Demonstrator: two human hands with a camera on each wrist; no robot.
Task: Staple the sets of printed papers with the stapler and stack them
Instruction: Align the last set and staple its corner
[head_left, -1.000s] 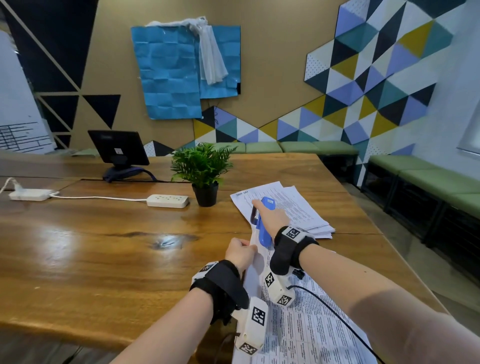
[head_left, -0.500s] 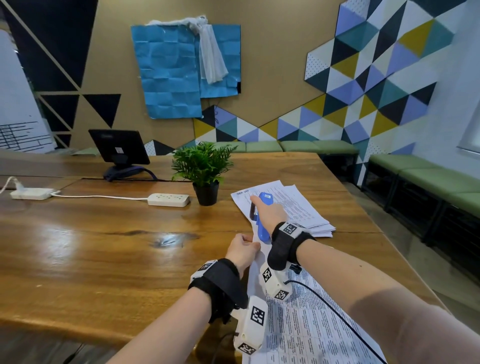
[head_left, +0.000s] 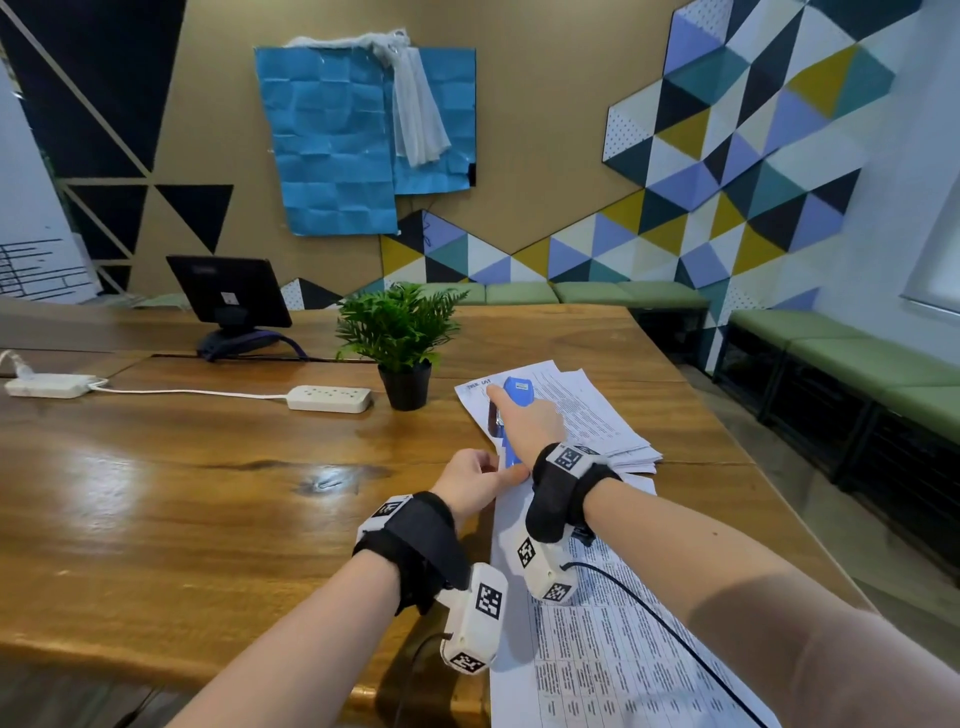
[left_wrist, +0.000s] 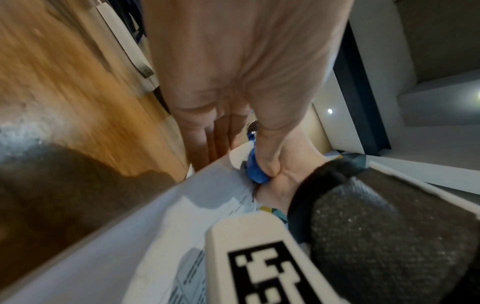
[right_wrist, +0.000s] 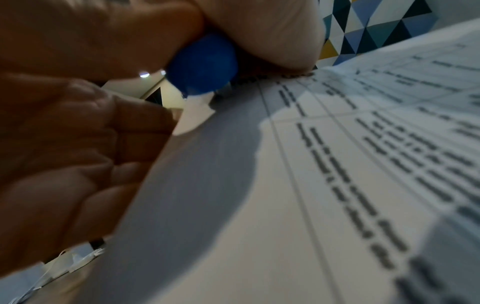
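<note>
Now right hand (head_left: 530, 423) fingers wrapped round stapler (head_left: 515, 395), above papers (head_left: 587, 415).

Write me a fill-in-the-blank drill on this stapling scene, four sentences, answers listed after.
1. The right hand grips a stapler coloured ____.
2. The left hand pinches the near set of printed papers at its ____.
3. The potted plant stands in a ____ pot.
4. The stack of papers lies to the ____ of the plant.

Answers: blue; corner; black; right
</note>
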